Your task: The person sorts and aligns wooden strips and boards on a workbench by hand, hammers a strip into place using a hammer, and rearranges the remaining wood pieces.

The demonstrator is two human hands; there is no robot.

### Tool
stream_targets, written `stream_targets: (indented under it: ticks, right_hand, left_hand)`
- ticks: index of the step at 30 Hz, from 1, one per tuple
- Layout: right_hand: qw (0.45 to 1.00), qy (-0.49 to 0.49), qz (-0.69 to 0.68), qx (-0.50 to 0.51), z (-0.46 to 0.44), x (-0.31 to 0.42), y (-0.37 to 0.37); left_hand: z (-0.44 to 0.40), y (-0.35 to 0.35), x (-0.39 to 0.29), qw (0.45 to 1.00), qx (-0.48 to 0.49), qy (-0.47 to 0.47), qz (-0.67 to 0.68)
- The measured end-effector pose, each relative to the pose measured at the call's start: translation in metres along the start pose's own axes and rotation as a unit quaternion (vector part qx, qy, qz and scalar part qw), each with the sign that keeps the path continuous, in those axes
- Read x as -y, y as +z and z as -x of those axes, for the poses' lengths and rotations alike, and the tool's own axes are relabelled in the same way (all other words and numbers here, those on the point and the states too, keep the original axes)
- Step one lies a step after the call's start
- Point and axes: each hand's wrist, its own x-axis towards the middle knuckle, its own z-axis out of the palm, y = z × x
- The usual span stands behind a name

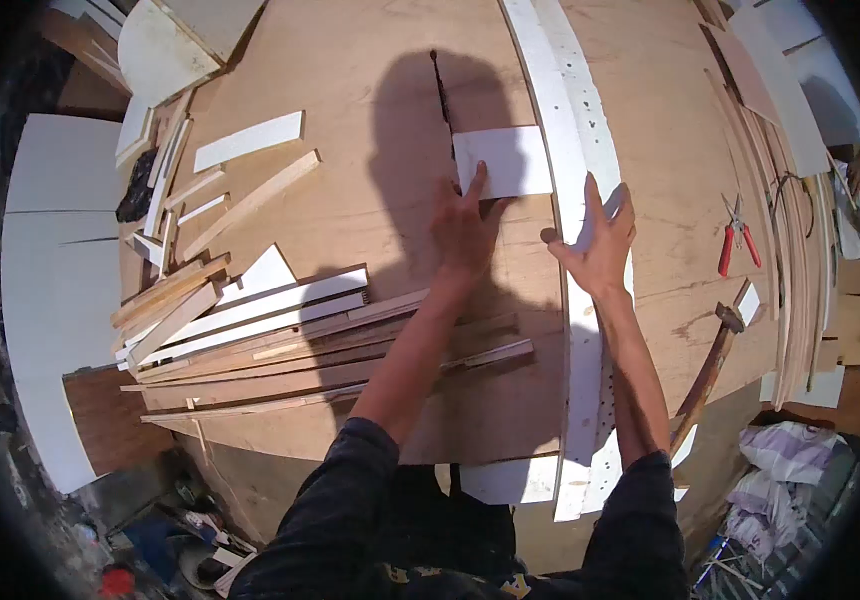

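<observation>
My left hand point(465, 232) lies at the lower left corner of a white rectangular panel piece point(518, 160), index finger stretched onto its face and thumb by its lower edge. The piece's right end meets a long white board strip point(550, 90) that runs front to back across the plywood worktop point(350, 200). Spread over that strip is my right hand point(600, 245), with its thumb at the left edge and its fingers toward a second white strip dotted with small holes point(590, 115). Neither hand is wrapped round anything. A dark narrow slot point(441, 90) in the worktop runs up to the piece.
Wooden and white strips point(280, 312) lie piled on the left, near a loose white piece point(248, 140). On the right are red-handled pliers point(739, 240) and a hammer point(707, 378). Long thin boards point(790, 260) line the right edge. Plastic bags point(788, 455) sit below right.
</observation>
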Motion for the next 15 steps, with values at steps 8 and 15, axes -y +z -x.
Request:
stream_targets:
  ticks: [8, 15]
  right_hand:
    - [0.999, -0.013, 0.049, 0.015, -0.002, -0.005, 0.005]
    - [0.998, 0.000, 0.063, 0.009, 0.008, -0.010, 0.010]
  left_hand:
    - [-0.001, 0.010, 0.002, 1.000, -0.016, -0.002, -0.001]
    - [0.001, -0.002, -0.002, 1.000, -0.006, 0.011, -0.004]
